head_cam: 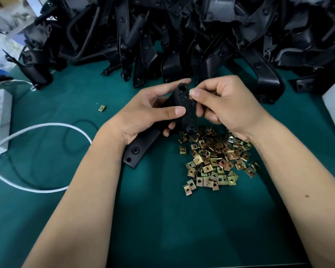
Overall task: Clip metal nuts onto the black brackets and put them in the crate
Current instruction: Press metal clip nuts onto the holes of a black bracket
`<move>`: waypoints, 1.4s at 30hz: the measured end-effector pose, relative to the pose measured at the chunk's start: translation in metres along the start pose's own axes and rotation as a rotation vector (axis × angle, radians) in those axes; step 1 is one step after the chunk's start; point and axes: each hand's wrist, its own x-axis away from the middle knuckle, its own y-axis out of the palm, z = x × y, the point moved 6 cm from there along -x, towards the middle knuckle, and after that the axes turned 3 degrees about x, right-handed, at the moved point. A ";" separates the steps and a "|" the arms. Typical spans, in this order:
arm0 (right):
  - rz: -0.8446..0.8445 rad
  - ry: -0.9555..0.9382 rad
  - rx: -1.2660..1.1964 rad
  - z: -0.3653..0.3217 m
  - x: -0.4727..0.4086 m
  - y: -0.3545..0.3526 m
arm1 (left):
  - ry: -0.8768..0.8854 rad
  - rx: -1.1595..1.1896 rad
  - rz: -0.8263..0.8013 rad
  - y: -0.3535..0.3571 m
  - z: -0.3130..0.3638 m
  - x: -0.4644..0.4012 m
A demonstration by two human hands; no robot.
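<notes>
Fingers and thumb of the left hand (pixel 143 111) curl round a black bracket (pixel 182 105), held above the green table (pixel 162 209). Thumb and forefinger of the right hand (pixel 222 101) pinch a metal nut (pixel 191 97) against the bracket's upper edge. Best practice: line the nut's mouth square with the hole, then push it fully home. No crate is visible.

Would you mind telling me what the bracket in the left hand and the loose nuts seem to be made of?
Bracket: probably moulded plastic, matte black, with soft rounded edges and a dull sheen; painted metal can't be ruled out.
Nuts: thin folded sheet metal with a yellowish, iridescent plated look, glinting under the light.
</notes>
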 end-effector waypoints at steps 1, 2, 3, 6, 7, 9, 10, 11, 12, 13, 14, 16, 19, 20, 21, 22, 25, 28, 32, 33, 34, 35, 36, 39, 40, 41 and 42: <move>-0.019 0.011 0.001 0.000 0.000 -0.001 | -0.005 -0.002 -0.002 0.000 0.000 0.000; -0.041 0.024 0.004 0.001 0.000 -0.002 | -0.013 -0.004 -0.004 0.001 -0.001 0.000; -0.062 0.039 0.005 0.002 0.000 -0.002 | -0.022 -0.007 -0.008 0.002 -0.001 0.000; -0.093 0.077 -0.032 0.005 0.000 0.001 | -0.030 -0.030 -0.012 0.004 -0.002 -0.001; -0.088 0.084 -0.044 0.006 -0.001 0.002 | -0.026 -0.037 -0.006 0.004 -0.002 -0.002; -0.067 0.091 -0.063 0.008 -0.002 0.002 | -0.016 -0.049 0.009 0.005 -0.002 -0.003; -0.050 0.093 -0.088 0.010 -0.002 0.003 | -0.010 -0.051 0.016 0.004 -0.003 -0.004; -0.022 0.093 -0.126 0.011 -0.002 0.004 | -0.003 -0.047 0.024 0.004 -0.002 -0.005; 0.016 0.095 -0.163 0.012 -0.003 0.006 | 0.005 -0.037 0.039 0.003 -0.002 -0.006; 0.062 0.099 -0.185 0.013 -0.004 0.008 | 0.011 -0.022 0.060 0.001 -0.002 -0.006; 0.107 0.101 -0.190 0.014 -0.004 0.010 | 0.015 -0.004 0.081 -0.001 -0.002 -0.006; 0.159 0.084 -0.184 0.012 -0.005 0.012 | 0.024 0.025 0.109 -0.004 -0.002 -0.006; 0.154 0.069 -0.175 0.010 -0.005 0.008 | 0.038 0.029 0.109 -0.005 -0.002 -0.005; 0.149 0.067 -0.162 0.009 -0.004 0.007 | 0.037 0.022 0.105 -0.005 -0.002 -0.005; 0.145 0.062 -0.144 0.008 -0.003 0.007 | 0.036 0.013 0.102 -0.005 -0.003 -0.005; 0.141 0.055 -0.129 0.007 -0.002 0.007 | 0.037 0.002 0.099 -0.004 -0.003 -0.006; 0.130 0.043 -0.116 0.005 -0.002 0.010 | 0.051 -0.026 0.087 0.000 -0.004 -0.008; 0.117 0.045 -0.107 0.006 -0.002 0.008 | 0.054 -0.051 0.080 -0.001 -0.004 -0.010; 0.190 -0.037 0.137 -0.001 0.001 0.003 | 0.042 -0.008 0.126 -0.006 -0.004 -0.009; 0.210 -0.064 0.226 -0.004 0.002 0.001 | 0.041 0.035 0.159 -0.009 -0.004 -0.009; 0.208 -0.092 0.305 -0.007 0.001 0.000 | 0.043 0.095 0.193 -0.014 -0.004 -0.008; 0.170 -0.126 0.380 -0.011 0.002 0.002 | 0.046 0.160 0.220 -0.020 -0.004 -0.007; 0.088 -0.164 0.462 -0.015 0.003 0.006 | 0.046 0.214 0.242 -0.026 -0.004 -0.005; -0.260 -0.181 0.615 -0.020 0.011 0.026 | 0.023 0.310 0.289 -0.041 -0.005 0.000; -0.345 -0.157 0.631 -0.019 0.014 0.031 | 0.017 0.329 0.307 -0.045 -0.005 0.001; -0.400 -0.139 0.654 -0.017 0.016 0.034 | 0.014 0.345 0.324 -0.048 -0.005 0.002; -0.433 -0.134 0.691 -0.016 0.018 0.037 | 0.013 0.361 0.335 -0.050 -0.005 0.003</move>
